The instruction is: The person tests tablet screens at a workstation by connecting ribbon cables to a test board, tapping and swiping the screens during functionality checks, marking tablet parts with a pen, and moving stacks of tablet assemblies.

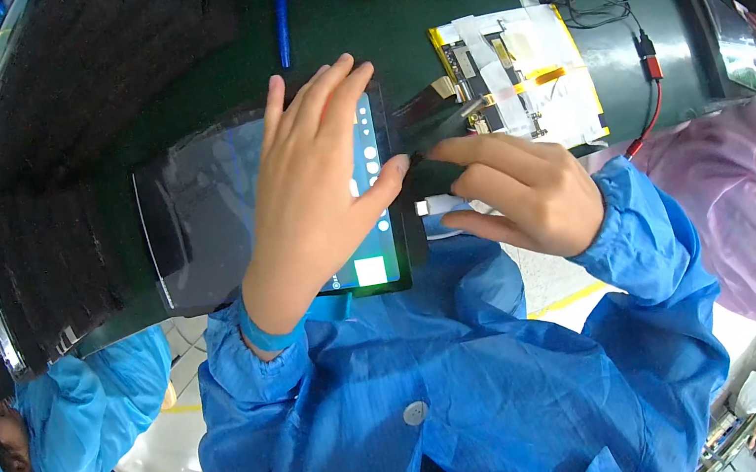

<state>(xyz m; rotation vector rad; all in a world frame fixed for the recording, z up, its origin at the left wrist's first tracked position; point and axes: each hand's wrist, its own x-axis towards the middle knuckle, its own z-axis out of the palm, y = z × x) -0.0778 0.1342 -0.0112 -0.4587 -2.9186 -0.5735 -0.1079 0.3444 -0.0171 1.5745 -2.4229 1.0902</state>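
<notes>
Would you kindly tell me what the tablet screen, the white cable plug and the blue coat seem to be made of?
Tablet screen: probably glossy glass, perhaps film-covered, given the streaky reflections.
White cable plug: likely molded plastic, judging by its even housing; the tip's material is unclear.
Blue coat: apparently thin synthetic fabric with slight sheen, since it creases and catches light.

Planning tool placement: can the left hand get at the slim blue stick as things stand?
Likely yes. The left hand looks open, over the lit rectangular screen, its fingertips close to the near end of the slim blue stick; nothing visible blocks the gap.
</notes>
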